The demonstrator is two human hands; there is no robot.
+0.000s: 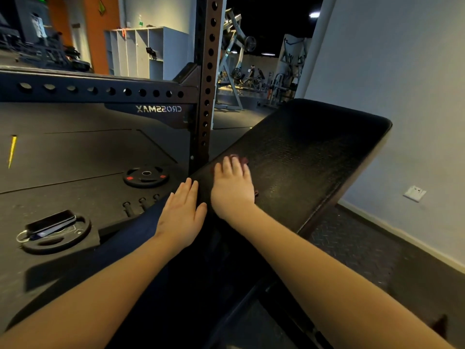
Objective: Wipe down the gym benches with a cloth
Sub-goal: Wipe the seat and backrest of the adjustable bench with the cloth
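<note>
Beside a grey wall (402,71), right hand (232,191) presses cloth (243,160) onto bench (302,159).

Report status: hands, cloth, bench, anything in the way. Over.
Right hand flat, pressing dark red cloth onto bench pad. Left hand open, fingers straight, at pad's left edge. Rack upright stands close beside that edge, off the pad.

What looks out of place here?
A phone-like device with a cable lies on a weight plate on the floor left of the bench, an odd spot where it could get knocked. Nothing looks spilled or damaged.
</note>
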